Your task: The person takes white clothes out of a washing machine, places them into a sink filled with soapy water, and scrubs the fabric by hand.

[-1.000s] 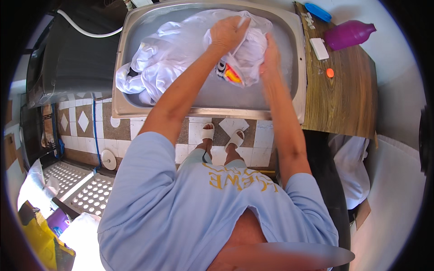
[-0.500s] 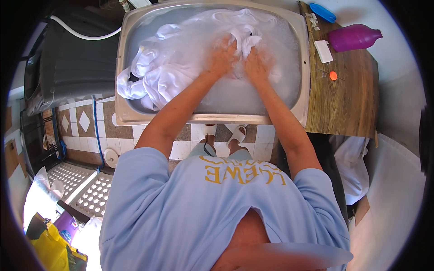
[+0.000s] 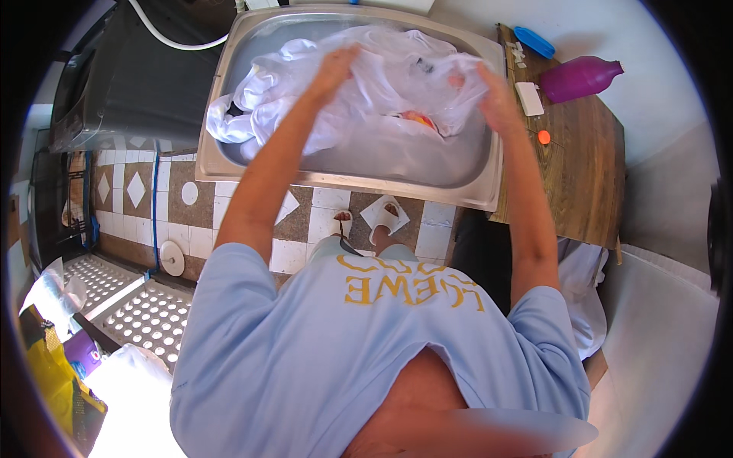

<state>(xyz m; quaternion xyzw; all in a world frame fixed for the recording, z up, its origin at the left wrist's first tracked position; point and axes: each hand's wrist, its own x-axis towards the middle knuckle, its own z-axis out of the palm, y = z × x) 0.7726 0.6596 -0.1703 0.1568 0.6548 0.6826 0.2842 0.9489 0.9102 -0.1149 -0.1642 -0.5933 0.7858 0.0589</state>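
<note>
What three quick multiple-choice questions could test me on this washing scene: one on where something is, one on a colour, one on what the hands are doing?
1. Where does the purple bottle lie?
A. in the metal sink
B. on the wooden table right of the sink
C. on the tiled floor

2. What colour is the cloth in the sink?
A. mostly white
B. black
C. green

3. How are the hands placed?
A. both resting on the table
B. one holding the bottle
C. both on the cloth, spread apart

Answers: 1 B, the bottle rests on the wooden table beside the sink. 2 A, the bunched fabric is white with a small coloured patch. 3 C, the left hand and right hand both grip the cloth over the sink.
</note>
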